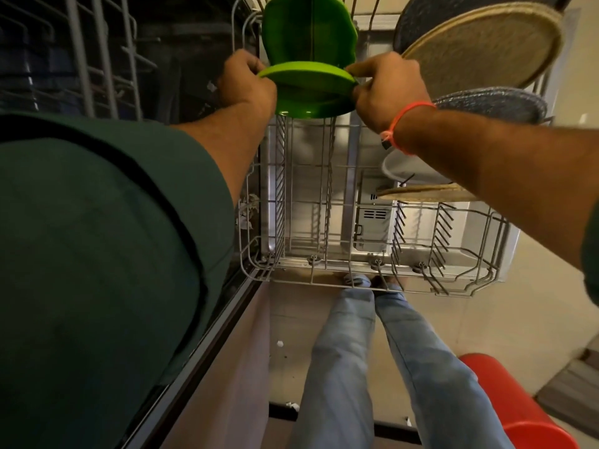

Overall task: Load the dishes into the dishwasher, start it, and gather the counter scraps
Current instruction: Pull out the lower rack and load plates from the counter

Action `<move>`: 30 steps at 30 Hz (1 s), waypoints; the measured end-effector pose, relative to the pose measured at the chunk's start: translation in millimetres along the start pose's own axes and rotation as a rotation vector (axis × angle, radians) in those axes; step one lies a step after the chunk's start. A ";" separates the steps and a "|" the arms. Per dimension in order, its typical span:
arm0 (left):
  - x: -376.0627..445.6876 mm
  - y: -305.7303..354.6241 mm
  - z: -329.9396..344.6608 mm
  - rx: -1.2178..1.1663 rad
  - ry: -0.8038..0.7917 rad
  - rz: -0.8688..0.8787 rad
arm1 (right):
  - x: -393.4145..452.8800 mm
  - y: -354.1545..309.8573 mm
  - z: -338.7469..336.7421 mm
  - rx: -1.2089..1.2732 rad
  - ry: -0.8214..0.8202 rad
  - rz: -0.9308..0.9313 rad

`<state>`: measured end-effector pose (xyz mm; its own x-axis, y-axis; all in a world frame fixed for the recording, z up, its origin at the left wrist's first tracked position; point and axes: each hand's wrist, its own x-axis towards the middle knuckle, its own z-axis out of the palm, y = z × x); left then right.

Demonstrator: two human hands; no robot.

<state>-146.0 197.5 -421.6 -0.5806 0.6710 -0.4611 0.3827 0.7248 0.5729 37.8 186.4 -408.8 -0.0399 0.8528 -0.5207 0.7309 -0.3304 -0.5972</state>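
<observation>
Loading is partway done: near slots of the lower rack (324, 222) stand bare. Both the left hand (248, 81) and right hand (387, 92) pinch a glossy green plate (308, 92) by its rims above the rack; beyond, another green plate (308, 27) and seemingly speckled plates (486, 50) already stand.

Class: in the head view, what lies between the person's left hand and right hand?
In the head view, a green plate spans the gap; the left hand and right hand each grip an edge of it.
</observation>
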 end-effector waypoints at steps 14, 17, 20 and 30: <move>-6.2 -29.7 -5.6 0.365 -0.047 0.079 | -19.7 10.3 10.4 -0.289 -0.052 -0.090; -7.1 -36.7 -5.0 0.349 -0.096 0.045 | -15.7 10.7 15.8 -0.331 -0.067 -0.096; -6.1 -38.6 1.3 0.356 -0.124 0.073 | -8.4 7.2 18.9 -0.352 -0.060 -0.107; -36.2 -32.5 9.3 0.190 -0.075 -0.091 | -25.5 22.6 17.7 -0.165 -0.078 -0.092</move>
<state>-130.8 151.1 -429.9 -0.5664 0.6057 -0.5588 0.4637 0.7948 0.3915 43.3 150.0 -419.9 -0.1598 0.8404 -0.5178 0.8230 -0.1762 -0.5400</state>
